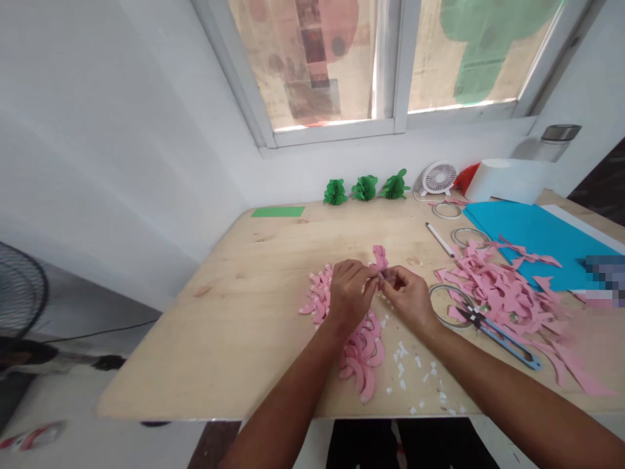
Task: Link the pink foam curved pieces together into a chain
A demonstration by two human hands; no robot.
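Note:
A small curved pink paper piece stands up between my two hands over the middle of the table. My left hand pinches its lower end, fingers bent toward the right. Meeting it there, my right hand has thumb and fingertips closed on the same piece; the exact contact is partly hidden. Under and beside my left hand and forearm lies a cluster of curved pink paper cutouts, some with white spots. Small white paper bits are scattered on the table below my right hand.
Blue scissors, tape rolls and pink scraps lie to the right, with a pen and blue sheets behind. Along the wall stand green paper figures and a small white fan. A green strip lies back left.

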